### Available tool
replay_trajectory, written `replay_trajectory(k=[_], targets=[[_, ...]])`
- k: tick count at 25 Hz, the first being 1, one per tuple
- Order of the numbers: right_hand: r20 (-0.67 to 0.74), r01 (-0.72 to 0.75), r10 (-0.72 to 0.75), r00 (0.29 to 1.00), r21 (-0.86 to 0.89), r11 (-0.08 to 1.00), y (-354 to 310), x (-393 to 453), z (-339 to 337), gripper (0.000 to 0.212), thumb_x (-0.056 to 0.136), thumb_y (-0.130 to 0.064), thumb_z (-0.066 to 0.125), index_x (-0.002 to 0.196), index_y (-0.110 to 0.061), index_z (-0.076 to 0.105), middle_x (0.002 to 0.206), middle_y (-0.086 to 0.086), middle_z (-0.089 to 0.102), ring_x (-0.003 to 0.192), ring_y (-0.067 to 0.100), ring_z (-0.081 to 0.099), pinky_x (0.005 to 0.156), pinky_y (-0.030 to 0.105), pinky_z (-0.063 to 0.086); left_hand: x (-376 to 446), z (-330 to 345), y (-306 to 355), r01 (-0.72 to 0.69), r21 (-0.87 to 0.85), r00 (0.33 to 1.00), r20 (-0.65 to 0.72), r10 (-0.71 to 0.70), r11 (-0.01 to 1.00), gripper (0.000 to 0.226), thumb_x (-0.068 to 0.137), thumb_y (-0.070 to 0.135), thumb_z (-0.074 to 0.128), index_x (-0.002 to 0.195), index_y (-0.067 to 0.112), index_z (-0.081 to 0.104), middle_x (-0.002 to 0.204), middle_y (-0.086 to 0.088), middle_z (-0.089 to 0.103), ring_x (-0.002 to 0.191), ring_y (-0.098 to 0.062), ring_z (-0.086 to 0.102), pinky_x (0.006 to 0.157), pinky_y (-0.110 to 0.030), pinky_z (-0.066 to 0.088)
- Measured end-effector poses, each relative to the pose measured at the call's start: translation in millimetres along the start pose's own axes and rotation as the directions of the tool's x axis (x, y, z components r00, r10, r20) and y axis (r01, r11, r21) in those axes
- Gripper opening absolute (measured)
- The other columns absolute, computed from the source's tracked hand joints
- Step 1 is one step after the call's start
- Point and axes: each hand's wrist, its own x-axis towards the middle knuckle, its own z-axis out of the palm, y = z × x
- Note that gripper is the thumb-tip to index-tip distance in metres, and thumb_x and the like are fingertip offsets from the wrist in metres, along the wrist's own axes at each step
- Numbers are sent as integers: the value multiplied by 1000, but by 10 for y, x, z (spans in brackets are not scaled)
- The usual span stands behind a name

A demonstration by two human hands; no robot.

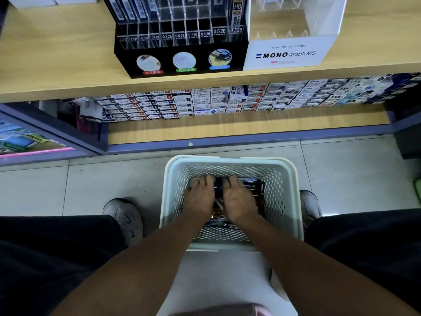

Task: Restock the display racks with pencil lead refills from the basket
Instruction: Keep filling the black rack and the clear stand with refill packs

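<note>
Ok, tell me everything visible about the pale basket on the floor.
The pale green-white perforated plastic basket stands upright on the grey tiled floor, between the person's grey shoes and before the wooden shelving. It is roughly square, with a smooth thick rim and hole-patterned walls. Dark packets of pencil lead refills lie at the bottom. The left hand and right hand reach inside, fingers resting on the packets.

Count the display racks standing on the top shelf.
2. A black rack with labelled lead slots stands centre-left; a white MONO graph MG rack stands touching its right side. Others may lie beyond the frame.
</note>
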Motion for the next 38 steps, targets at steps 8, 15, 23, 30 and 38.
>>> replay_trajectory(k=[8,15,23,30,38], targets=[[59,11,-14,998,46,999,11,43,68,45,86,-23,70,126,-15,52,124,7,44,115,29,50,88,40,50,101,-83,54,-80,177,990,126,59,981,77,78,39,78,138,10,40,142,-13,40,136,-31,35,112,-47,31],[73,-5,-9,997,194,981,96,72,101,45,87,-30,71,126,-13,58,124,7,50,113,29,54,89,39,52,134,6,44,-113,203,988,129,87,973,78,77,46,75,137,9,42,137,-13,44,131,-31,36,108,-47,35],[149,-11,-26,988,238,971,115,80,125,43,78,-9,75,120,-12,62,118,6,50,107,29,56,88,43,53,112,69,87,-34,102,992,127,21,994,63,83,31,72,135,9,44,137,-12,47,131,-32,44,108,-51,38],[170,-1,-61,984,343,939,123,80,85,56,72,-18,84,124,-17,64,118,4,58,108,27,57,90,39,53,138,35,-77,-95,-24,982,159,98,995,40,87,41,64,118,15,62,117,-12,65,110,-30,62,91,-35,49],[171,-85,19,985,386,919,245,-24,-261,38,81,-1,59,115,-15,66,112,7,65,102,27,62,84,39,55,32,-250,-65,-154,-170,966,180,184,973,36,90,47,60,92,12,69,88,-10,71,82,-28,67,72,-34,52]])
